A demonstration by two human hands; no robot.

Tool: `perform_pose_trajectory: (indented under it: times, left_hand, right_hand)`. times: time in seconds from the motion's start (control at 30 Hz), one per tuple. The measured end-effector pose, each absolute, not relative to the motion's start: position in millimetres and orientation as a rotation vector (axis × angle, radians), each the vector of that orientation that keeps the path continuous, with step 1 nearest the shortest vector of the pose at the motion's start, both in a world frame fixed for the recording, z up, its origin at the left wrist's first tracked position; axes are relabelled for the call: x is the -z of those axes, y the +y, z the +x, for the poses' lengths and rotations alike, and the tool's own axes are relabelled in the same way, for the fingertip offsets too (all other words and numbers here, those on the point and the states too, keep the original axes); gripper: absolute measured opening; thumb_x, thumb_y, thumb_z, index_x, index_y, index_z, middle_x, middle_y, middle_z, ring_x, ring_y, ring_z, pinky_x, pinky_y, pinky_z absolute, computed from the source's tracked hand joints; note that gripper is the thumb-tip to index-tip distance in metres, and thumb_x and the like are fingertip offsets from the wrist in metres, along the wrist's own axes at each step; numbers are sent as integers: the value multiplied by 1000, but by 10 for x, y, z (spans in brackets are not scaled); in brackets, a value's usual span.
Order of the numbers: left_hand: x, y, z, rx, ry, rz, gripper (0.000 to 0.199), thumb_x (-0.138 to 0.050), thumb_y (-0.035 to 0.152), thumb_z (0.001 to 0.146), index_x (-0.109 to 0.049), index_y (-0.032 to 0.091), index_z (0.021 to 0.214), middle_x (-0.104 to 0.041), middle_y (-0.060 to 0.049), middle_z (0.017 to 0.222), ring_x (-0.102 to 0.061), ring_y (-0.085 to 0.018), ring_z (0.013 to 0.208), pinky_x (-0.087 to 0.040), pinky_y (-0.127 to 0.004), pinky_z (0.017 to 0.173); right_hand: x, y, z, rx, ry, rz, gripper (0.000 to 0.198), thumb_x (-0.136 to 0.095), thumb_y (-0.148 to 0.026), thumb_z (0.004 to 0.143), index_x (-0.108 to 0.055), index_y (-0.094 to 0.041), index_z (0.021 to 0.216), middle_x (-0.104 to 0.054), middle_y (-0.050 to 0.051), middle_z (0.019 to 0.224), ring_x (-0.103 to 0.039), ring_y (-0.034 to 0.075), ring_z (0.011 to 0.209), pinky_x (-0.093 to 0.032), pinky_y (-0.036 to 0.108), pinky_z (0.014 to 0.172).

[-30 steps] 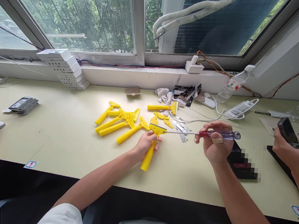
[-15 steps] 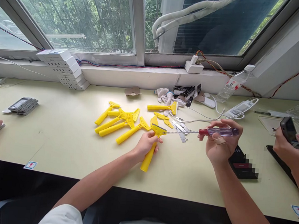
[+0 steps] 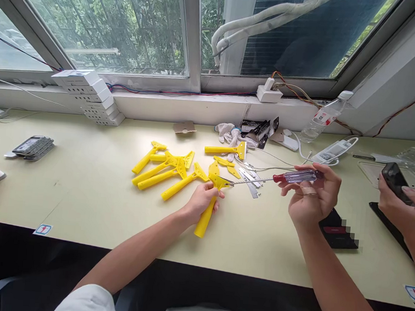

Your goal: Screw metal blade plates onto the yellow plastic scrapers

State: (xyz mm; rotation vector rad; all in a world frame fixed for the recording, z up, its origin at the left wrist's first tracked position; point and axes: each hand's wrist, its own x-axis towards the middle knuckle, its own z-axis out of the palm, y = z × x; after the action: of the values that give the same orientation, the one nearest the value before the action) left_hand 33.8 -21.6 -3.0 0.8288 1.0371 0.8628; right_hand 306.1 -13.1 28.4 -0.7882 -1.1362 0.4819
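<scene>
Yellow plastic is showing in the left hand (image 3: pixel 204 201), whose fingers are wrapping snugly around the neck of a scraper (image 3: pixel 205 220) over the middle of the table (image 3: pixel 116 215). From here I am seeing the right hand (image 3: pixel 313 202) holding a screwdriver (image 3: pixel 301 177) by its clear handle, the shaft pointing leftward and the tip meeting the scraper's head. Spare scrapers (image 3: pixel 162 176) are lying clustered to the left, loose yellow pieces (image 3: pixel 224 161) and thin metal blades (image 3: pixel 251 182) are resting nearby, and a co-worker's hand (image 3: pixel 401 202) is gripping a dark device (image 3: pixel 395 180) at far right.
</scene>
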Motion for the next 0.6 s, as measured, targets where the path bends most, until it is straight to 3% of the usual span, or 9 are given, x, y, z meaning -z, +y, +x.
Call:
perform_pose_trajectory:
  times: [0.13,0.4,0.6]
  left_hand:
    - [35,-214,335,-856,1044,835,25,-65,20,76,-61,17,101,-72,-7,106,-54,-8,47,-44,-26,41]
    - [14,-228,339,-856,1034,815,23,-66,20,78,-57,18,99,-69,-5,104,-51,-6,46,-43,-25,41]
    - [-2,-223,324,-840,1039,793,19,-65,20,78,-54,19,94,-63,-1,98,-47,-4,46,-42,-23,41]
  right_hand:
    - [-251,-119,3068,-398,-1159,-795,40,-76,-34,93,-64,-29,131,-71,4,107,-73,18,62,-52,30,42]
    - [-241,-70,3043,-391,-1079,-759,41,-84,-41,88,-63,-28,120,-66,0,97,-64,14,57,-49,28,41]
    - [-288,-8,3075,-516,-820,-799,39,-78,-34,87,-62,-26,122,-62,0,96,-62,14,57,-45,28,41]
